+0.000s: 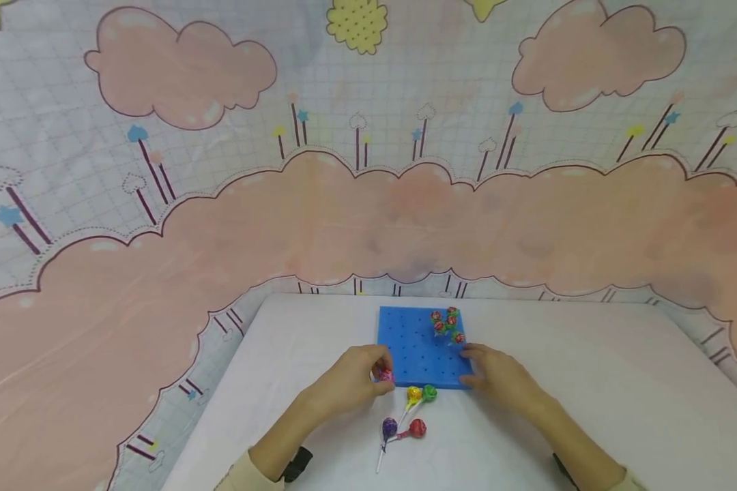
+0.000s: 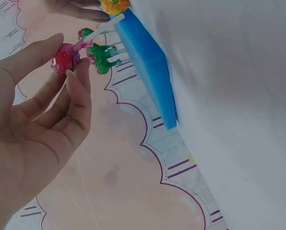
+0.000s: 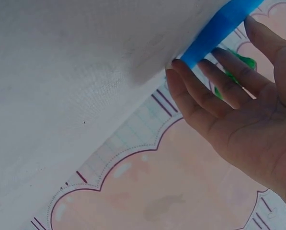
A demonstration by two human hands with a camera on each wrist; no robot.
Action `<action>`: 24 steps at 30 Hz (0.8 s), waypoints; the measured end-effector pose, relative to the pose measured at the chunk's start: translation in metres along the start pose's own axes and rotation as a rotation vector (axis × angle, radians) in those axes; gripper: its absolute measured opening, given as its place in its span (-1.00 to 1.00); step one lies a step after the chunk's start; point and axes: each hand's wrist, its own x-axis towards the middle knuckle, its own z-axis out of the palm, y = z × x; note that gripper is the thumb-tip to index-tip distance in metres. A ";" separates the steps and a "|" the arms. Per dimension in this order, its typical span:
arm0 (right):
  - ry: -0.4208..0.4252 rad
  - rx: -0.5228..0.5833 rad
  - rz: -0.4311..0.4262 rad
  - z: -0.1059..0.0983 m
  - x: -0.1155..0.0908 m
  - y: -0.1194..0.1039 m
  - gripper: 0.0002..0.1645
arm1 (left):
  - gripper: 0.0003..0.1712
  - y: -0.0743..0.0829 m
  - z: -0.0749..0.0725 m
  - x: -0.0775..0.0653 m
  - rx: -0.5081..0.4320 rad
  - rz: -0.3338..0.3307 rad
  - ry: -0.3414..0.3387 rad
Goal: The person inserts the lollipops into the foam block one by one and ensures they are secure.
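Note:
My left hand pinches a pink lollipop by its wrapped head, over the near left corner of a blue board dotted with small holes. In the left wrist view its white stick points away from the fingertips, towards the board. My right hand touches the board's right side, fingers extended along the edge and thumb near the front corner. Several lollipops with red and green wrappers stand upright by their sticks at the board's far right.
In front of the board lie a yellow lollipop and a green lollipop. Nearer to me are a purple lollipop and a red lollipop. A white table carries everything, with a cloud-patterned cloth behind it.

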 end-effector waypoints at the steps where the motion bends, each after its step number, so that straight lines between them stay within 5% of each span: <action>1: -0.005 0.005 0.006 0.000 0.001 -0.001 -0.35 | -0.78 0.000 -0.001 0.001 -0.015 0.007 0.002; 13: -0.003 0.001 0.019 0.000 0.001 0.003 -0.35 | -0.67 -0.006 -0.016 0.020 -0.055 0.047 0.108; 24: -0.006 -0.028 0.018 0.000 0.001 0.001 -0.35 | -0.75 -0.024 -0.032 0.057 -0.109 0.052 0.257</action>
